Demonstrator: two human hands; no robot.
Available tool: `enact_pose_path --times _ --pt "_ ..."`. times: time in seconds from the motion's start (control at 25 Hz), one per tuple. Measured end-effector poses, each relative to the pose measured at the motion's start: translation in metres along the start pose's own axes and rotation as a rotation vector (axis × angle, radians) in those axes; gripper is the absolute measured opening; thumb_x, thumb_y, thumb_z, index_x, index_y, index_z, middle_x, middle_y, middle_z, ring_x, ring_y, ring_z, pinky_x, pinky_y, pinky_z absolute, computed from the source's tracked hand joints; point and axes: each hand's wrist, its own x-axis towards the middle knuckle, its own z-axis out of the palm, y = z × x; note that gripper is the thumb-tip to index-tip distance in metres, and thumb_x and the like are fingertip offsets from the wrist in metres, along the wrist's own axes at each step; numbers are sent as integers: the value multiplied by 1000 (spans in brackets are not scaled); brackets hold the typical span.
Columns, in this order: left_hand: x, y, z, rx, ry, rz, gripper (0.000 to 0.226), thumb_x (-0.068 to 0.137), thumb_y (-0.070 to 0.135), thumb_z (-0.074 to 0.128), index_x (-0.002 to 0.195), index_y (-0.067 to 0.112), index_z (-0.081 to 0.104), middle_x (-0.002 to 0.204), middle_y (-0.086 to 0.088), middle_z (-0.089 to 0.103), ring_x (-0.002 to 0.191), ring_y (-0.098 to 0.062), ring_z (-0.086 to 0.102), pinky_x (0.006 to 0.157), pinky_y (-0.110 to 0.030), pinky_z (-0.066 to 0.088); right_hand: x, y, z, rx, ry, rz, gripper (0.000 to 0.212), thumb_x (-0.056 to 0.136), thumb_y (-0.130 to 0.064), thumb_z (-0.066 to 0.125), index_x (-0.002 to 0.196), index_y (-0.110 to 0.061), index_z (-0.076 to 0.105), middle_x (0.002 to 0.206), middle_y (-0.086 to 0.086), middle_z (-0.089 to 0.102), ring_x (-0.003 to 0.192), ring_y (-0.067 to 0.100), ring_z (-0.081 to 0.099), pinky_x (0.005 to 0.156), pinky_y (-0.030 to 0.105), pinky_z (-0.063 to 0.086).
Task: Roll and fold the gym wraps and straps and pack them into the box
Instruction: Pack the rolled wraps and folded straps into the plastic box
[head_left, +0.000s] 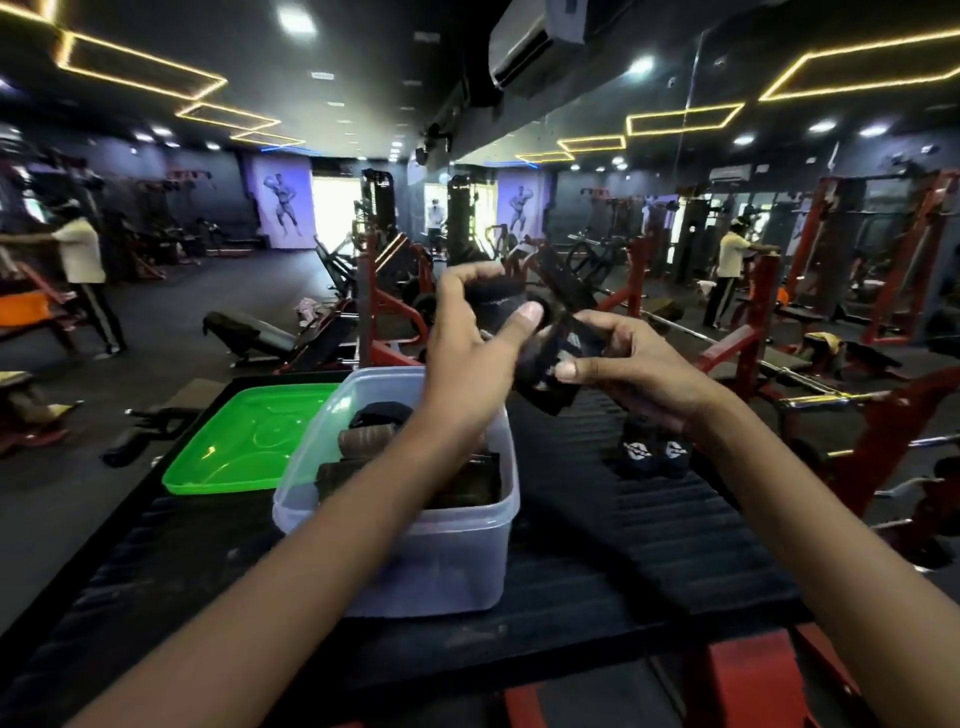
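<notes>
**Desk:** What could go wrong here, working outward from the clear plastic box (415, 551) at the front of the black ribbed bench top (649, 545)?

**Photographer:** The box already holds several dark rolled wraps (371, 441), so space looks tight; another roll pushed in carelessly could sit proud of the rim. Just above and beyond the box, the left hand (467, 338) grips a black wrap roll (498, 304), thumb pressed to its end. The right hand (628, 364) pinches the loose tail (550, 364). If that tail slackens, I'd judge the roll will loosen or spring open over the box.

**Desk:** And the wrap itself?

**Photographer:** Black, soft fabric, partly wound into a thick cylinder; the tail hangs crumpled between both hands, a further strip angling away behind. Details are blurred.

**Desk:** Anything else near the box?

**Photographer:** To its right lie two black straps with white logos (652, 454), not yet packed. To its left, the green lid (234, 441). Beyond it stand gym machines.
</notes>
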Motion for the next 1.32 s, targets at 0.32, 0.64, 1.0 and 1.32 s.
enact_pose_path --times 0.32,0.64,1.0,1.32 --pt "-9 4 -153 493 -231 -240 49 57 17 88 98 16 61 95 0 67 85 -12 62 81 -30 53 54 6 90 -368 -247 47 34 71 0 80 100 3 63 91 2 69 85 9 65 77 21 51" --pt "-18 -11 -165 1154 -571 -83 48 60 31 88 90 16 54 88 2 60 80 -16 52 67 -30 39 73 30 119 -628 -353 77 41 70 -15 85 100 0 62 98 21 67 93 35 64 87 52 49" --pt "2 -17 -148 1364 -886 -283 35 61 24 88 80 17 60 68 7 53 67 -15 53 52 -20 38 73 35 117 -593 -354 127 50 64 -28 85 101 -1 62 98 20 68 95 36 64 88 56 48" --pt "4 -30 -139 1437 -964 -330 31 77 17 74 65 20 46 67 7 48 73 -19 51 47 -18 35 74 34 114 -534 -392 150 45 71 -8 84 108 -1 59 103 20 68 99 36 65 92 55 49"
